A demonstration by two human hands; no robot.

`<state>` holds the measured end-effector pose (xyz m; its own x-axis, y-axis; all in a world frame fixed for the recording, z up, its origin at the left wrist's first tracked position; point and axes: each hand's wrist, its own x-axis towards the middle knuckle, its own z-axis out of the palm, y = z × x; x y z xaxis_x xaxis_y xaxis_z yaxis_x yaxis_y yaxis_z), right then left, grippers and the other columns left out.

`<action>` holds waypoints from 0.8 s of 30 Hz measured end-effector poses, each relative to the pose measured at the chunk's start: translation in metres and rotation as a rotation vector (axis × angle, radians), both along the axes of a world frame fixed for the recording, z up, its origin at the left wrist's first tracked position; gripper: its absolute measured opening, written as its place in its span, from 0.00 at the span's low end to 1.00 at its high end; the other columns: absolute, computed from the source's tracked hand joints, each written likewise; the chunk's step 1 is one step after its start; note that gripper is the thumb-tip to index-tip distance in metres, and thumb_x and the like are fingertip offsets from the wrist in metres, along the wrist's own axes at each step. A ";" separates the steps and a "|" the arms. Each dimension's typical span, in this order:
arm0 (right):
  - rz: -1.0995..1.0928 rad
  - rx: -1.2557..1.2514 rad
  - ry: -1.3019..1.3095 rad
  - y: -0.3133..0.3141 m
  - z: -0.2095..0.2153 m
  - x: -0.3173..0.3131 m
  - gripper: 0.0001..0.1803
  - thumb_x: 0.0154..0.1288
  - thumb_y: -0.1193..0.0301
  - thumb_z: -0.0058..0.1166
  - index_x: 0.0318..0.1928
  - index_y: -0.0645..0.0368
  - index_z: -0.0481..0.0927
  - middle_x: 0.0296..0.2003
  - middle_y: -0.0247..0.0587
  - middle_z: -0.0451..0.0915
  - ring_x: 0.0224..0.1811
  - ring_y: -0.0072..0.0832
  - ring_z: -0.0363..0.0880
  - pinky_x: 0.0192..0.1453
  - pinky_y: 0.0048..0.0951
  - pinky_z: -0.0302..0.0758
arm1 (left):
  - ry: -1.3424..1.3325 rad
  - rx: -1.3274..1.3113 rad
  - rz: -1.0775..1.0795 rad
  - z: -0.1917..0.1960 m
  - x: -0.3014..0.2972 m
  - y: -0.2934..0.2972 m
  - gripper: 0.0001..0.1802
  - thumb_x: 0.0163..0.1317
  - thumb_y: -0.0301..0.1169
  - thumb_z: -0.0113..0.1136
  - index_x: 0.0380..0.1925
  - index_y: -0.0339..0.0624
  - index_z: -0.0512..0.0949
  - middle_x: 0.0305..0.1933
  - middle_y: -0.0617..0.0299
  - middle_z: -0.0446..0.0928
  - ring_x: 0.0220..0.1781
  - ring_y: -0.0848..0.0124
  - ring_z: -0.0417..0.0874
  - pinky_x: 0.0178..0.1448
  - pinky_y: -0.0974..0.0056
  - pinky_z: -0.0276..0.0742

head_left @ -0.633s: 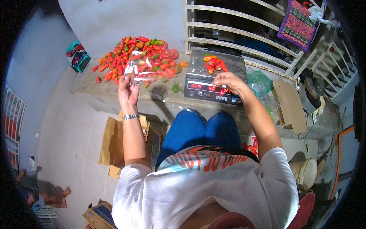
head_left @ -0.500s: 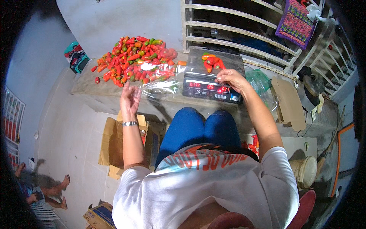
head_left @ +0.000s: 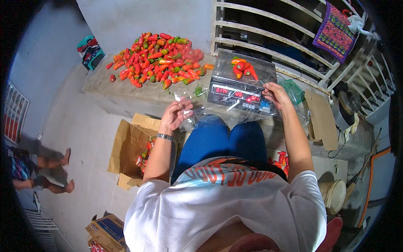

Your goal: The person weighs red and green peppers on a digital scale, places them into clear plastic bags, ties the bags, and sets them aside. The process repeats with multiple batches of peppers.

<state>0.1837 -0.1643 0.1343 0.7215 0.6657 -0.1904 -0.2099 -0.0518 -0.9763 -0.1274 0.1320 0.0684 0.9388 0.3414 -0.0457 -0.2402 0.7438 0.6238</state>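
Note:
My left hand (head_left: 175, 114) and my right hand (head_left: 275, 94) each pinch one end of a clear plastic bag (head_left: 226, 107) stretched between them, just in front of a digital scale (head_left: 240, 85). A few red and orange peppers (head_left: 243, 68) lie on the scale's plastic-covered pan. A big heap of red, orange and green peppers (head_left: 159, 59) lies on the concrete ledge (head_left: 126, 90) to the left of the scale. My left wrist wears a bracelet. My blue-trousered knees are right below the bag.
An open cardboard box (head_left: 130, 149) with some peppers stands on the floor at my left. A flat piece of cardboard (head_left: 321, 115) and a green bag (head_left: 291, 90) lie right of the scale. White railings (head_left: 277, 38) run behind. Another person's legs (head_left: 50, 172) are at far left.
My left hand came down from the pepper heap toward my knees, pulling the clear bag with it. My right hand stayed by the scale's front right corner.

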 end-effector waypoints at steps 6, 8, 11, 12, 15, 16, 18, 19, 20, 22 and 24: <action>-0.099 -0.059 0.077 -0.020 -0.020 0.002 0.07 0.57 0.65 0.54 0.33 0.53 0.75 0.22 0.27 0.75 0.25 0.18 0.76 0.23 0.15 0.68 | 0.263 0.372 -0.271 -0.016 0.014 -0.031 0.09 0.59 0.26 0.50 0.40 0.36 0.73 0.31 0.62 0.75 0.31 0.71 0.78 0.38 0.66 0.78; -0.118 -0.071 0.107 -0.028 -0.032 0.009 0.07 0.57 0.65 0.54 0.33 0.53 0.74 0.21 0.27 0.75 0.24 0.19 0.76 0.23 0.15 0.69 | 0.296 0.264 -0.261 -0.020 0.013 -0.040 0.07 0.60 0.28 0.51 0.36 0.37 0.74 0.26 0.65 0.74 0.25 0.75 0.76 0.32 0.70 0.78; -0.158 -0.110 0.120 -0.033 -0.041 0.014 0.07 0.60 0.64 0.52 0.31 0.53 0.74 0.21 0.29 0.76 0.23 0.20 0.78 0.23 0.20 0.74 | 0.287 0.144 -0.199 -0.028 0.015 -0.041 0.10 0.60 0.30 0.52 0.39 0.36 0.73 0.29 0.63 0.74 0.29 0.75 0.76 0.36 0.68 0.77; -0.160 -0.113 0.128 -0.031 -0.040 0.012 0.06 0.60 0.65 0.51 0.31 0.53 0.74 0.21 0.29 0.75 0.23 0.21 0.77 0.23 0.20 0.73 | 0.311 0.148 -0.184 -0.028 0.016 -0.043 0.13 0.59 0.32 0.53 0.41 0.35 0.72 0.33 0.61 0.74 0.34 0.74 0.75 0.41 0.66 0.75; -0.119 -0.094 0.127 -0.028 -0.033 0.004 0.06 0.61 0.66 0.49 0.31 0.53 0.72 0.22 0.31 0.75 0.23 0.23 0.76 0.24 0.20 0.71 | 0.388 0.386 -0.176 -0.028 0.023 -0.061 0.29 0.55 0.42 0.57 0.52 0.34 0.66 0.52 0.54 0.69 0.56 0.69 0.66 0.60 0.61 0.61; -0.070 -0.073 0.110 -0.024 -0.028 -0.002 0.06 0.61 0.66 0.48 0.30 0.54 0.72 0.22 0.31 0.75 0.23 0.24 0.77 0.24 0.22 0.71 | 0.343 0.609 -0.129 -0.026 0.028 -0.070 0.31 0.54 0.43 0.58 0.54 0.35 0.65 0.53 0.54 0.69 0.57 0.67 0.65 0.61 0.62 0.59; 0.098 -0.082 -0.106 -0.013 -0.019 -0.015 0.07 0.61 0.66 0.47 0.30 0.54 0.71 0.22 0.32 0.75 0.22 0.25 0.76 0.24 0.23 0.71 | 0.237 1.052 -0.036 -0.018 0.042 -0.087 0.36 0.51 0.44 0.60 0.56 0.36 0.61 0.54 0.56 0.68 0.60 0.63 0.63 0.62 0.63 0.56; 0.216 -0.112 -0.306 -0.005 -0.015 -0.022 0.08 0.62 0.65 0.47 0.29 0.55 0.71 0.21 0.31 0.74 0.21 0.25 0.75 0.24 0.23 0.71 | 0.169 1.160 0.034 -0.007 0.052 -0.096 0.36 0.50 0.43 0.60 0.56 0.38 0.61 0.55 0.56 0.67 0.60 0.62 0.63 0.63 0.61 0.54; 0.342 -0.141 -0.504 0.006 -0.010 -0.032 0.09 0.62 0.65 0.46 0.28 0.55 0.71 0.20 0.31 0.73 0.19 0.24 0.73 0.24 0.22 0.71 | 0.104 1.264 0.108 0.010 0.062 -0.104 0.36 0.49 0.41 0.61 0.57 0.39 0.61 0.56 0.56 0.67 0.60 0.62 0.63 0.64 0.59 0.52; 0.483 -0.177 -0.920 0.022 0.030 -0.080 0.08 0.62 0.66 0.46 0.28 0.56 0.71 0.21 0.31 0.73 0.20 0.23 0.71 0.24 0.23 0.69 | 0.058 1.407 0.101 0.041 0.072 -0.114 0.35 0.47 0.40 0.61 0.56 0.43 0.62 0.56 0.57 0.67 0.60 0.61 0.64 0.65 0.54 0.48; 0.521 -0.167 -1.131 0.025 0.072 -0.118 0.07 0.62 0.68 0.46 0.29 0.56 0.71 0.22 0.30 0.72 0.21 0.21 0.69 0.24 0.23 0.68 | 0.084 1.491 -0.075 0.064 0.080 -0.120 0.32 0.47 0.42 0.60 0.54 0.50 0.65 0.54 0.58 0.69 0.61 0.62 0.64 0.65 0.47 0.42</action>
